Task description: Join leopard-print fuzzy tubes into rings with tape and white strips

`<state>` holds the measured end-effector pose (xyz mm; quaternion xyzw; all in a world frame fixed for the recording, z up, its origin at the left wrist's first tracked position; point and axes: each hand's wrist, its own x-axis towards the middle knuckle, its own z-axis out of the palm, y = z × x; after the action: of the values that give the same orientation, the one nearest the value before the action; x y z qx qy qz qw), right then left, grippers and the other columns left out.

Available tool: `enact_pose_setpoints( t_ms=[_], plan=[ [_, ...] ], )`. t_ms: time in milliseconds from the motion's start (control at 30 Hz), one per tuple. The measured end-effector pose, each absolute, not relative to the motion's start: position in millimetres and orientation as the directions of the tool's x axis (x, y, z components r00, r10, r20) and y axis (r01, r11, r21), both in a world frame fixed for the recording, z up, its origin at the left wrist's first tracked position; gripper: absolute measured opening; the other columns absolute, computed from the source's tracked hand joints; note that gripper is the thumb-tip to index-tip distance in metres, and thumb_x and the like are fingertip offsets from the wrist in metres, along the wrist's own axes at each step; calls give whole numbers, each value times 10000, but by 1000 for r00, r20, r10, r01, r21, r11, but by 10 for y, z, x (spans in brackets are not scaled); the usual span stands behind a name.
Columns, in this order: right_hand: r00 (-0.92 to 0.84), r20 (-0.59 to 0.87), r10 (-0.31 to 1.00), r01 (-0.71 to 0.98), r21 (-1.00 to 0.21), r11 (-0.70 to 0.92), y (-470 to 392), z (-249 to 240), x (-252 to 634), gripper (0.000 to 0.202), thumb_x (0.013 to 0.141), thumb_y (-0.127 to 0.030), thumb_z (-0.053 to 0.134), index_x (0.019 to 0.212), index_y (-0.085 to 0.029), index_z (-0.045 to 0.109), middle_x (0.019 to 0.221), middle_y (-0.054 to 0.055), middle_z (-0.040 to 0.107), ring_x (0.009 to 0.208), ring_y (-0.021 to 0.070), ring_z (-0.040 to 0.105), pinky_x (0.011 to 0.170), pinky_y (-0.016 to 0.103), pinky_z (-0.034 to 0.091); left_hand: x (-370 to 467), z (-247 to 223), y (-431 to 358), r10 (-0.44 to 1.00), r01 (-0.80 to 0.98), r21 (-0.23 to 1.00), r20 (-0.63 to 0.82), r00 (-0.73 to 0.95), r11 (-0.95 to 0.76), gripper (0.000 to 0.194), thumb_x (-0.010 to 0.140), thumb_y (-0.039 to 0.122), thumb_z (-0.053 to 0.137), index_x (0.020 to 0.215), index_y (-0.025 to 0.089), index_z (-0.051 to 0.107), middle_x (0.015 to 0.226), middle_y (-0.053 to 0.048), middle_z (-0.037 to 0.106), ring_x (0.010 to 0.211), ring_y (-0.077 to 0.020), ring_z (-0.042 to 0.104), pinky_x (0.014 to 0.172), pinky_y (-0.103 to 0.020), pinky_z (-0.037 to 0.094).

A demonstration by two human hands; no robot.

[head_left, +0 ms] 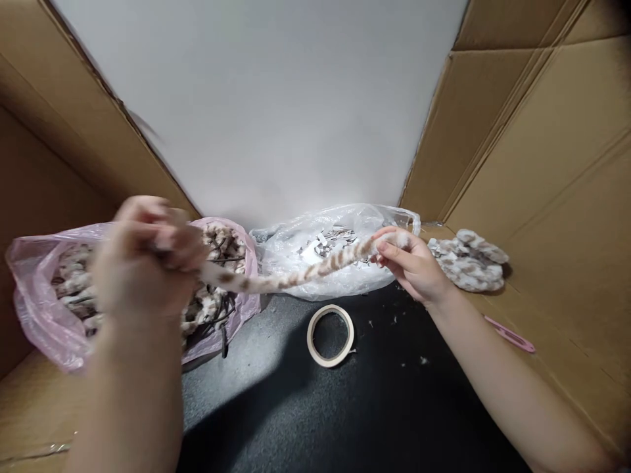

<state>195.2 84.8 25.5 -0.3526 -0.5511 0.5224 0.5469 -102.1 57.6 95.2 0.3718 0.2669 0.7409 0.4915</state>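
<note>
A long fuzzy strip (315, 270), white with brown spots, stretches between my two hands and sags slightly in the middle. My left hand (148, 263), blurred by motion, is closed in a fist around its left end; a small dark bit shows by the fingers. With thumb and fingers my right hand (414, 266) pinches the other end. Behind the left hand lies an open pink plastic bag (37, 328) of similar spotted fuzzy pieces and dark strips. Beneath the strip is a clear plastic bag (280, 256) with white scraps inside.
A roll of cream tape (312, 338) lies flat on the black surface (276, 407), near bits of fluff. To the right are a spotted fuzzy bundle (470, 263) and a slim pink tool (510, 334). Cardboard walls (542, 164) stand on both sides, with a white panel (276, 98) behind.
</note>
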Motion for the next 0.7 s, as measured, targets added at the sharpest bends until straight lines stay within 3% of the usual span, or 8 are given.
enact_pose_setpoints(
  t_ms=[33, 100, 167, 200, 267, 333, 467, 700],
  plan=[
    [-149, 257, 955, -192, -955, 227, 811, 264, 1920, 363, 671, -479, 793, 837, -208, 617, 758, -3, 572, 636, 128, 512, 607, 273, 458, -841, 885, 584, 930, -354, 860, 354, -103, -367, 208, 711, 41, 486, 577, 170, 579, 429, 59, 419, 333, -49, 256, 313, -170, 192],
    [-188, 298, 936, -172, -948, 267, 731, 271, 1852, 325, 714, -483, 766, 838, -210, 640, 797, 10, 596, 653, 133, 531, 629, 286, 483, -524, 711, 579, 958, 5, 964, 263, 113, -265, 192, 764, 57, 519, 748, 170, 674, 627, 29, 580, 418, -55, 369, 361, -169, 284],
    [-242, 308, 920, -125, -950, 285, 661, 268, 1788, 309, 759, -489, 730, 854, -206, 652, 803, 17, 611, 662, 137, 544, 642, 291, 498, -290, 528, 552, 930, 247, 935, 165, 328, -253, 145, 855, 197, 569, 942, 186, 685, 936, -26, 656, 678, -113, 549, 552, -204, 443],
    [-260, 303, 917, -108, -953, 285, 635, 265, 1761, 316, 772, -499, 717, 857, -202, 651, 789, 18, 613, 662, 140, 549, 638, 290, 501, -208, 446, 537, 903, 291, 923, 116, 415, -252, 167, 882, 279, 575, 1000, 195, 659, 988, -34, 650, 776, -145, 570, 647, -237, 469],
    [-288, 285, 914, -91, -958, 270, 610, 257, 1722, 338, 781, -521, 700, 832, -192, 639, 756, 17, 608, 663, 145, 556, 626, 285, 499, -110, 320, 518, 829, 252, 937, 65, 555, -242, 225, 924, 375, 520, 955, 179, 626, 909, -37, 634, 827, -173, 567, 750, -281, 467],
    [-298, 276, 914, -98, -961, 259, 614, 246, 1704, 357, 780, -537, 693, 805, -187, 626, 736, 12, 598, 650, 139, 550, 609, 271, 486, -77, 247, 519, 784, 177, 966, 39, 619, -188, 307, 951, 420, 457, 848, 163, 589, 796, -22, 588, 755, -155, 547, 741, -282, 454],
    [-240, 285, 928, -127, -957, 261, 646, 214, 1705, 361, 766, -531, 706, 827, -181, 639, 744, 7, 594, 624, 115, 511, 568, 236, 441, -90, 216, 540, 774, 139, 984, 2, 633, -115, 401, 962, 474, 399, 715, 170, 481, 649, 26, 451, 590, -109, 428, 592, -244, 384],
    [-263, 223, 939, -110, -973, 201, 617, 196, 1669, 356, 709, -499, 765, 792, -168, 666, 691, 1, 614, 616, 122, 537, 613, 257, 476, -122, 260, 531, 782, 188, 959, 51, 621, -212, 410, 972, 469, 368, 681, 182, 393, 639, 48, 304, 575, -97, 260, 528, -229, 258]
  ],
)
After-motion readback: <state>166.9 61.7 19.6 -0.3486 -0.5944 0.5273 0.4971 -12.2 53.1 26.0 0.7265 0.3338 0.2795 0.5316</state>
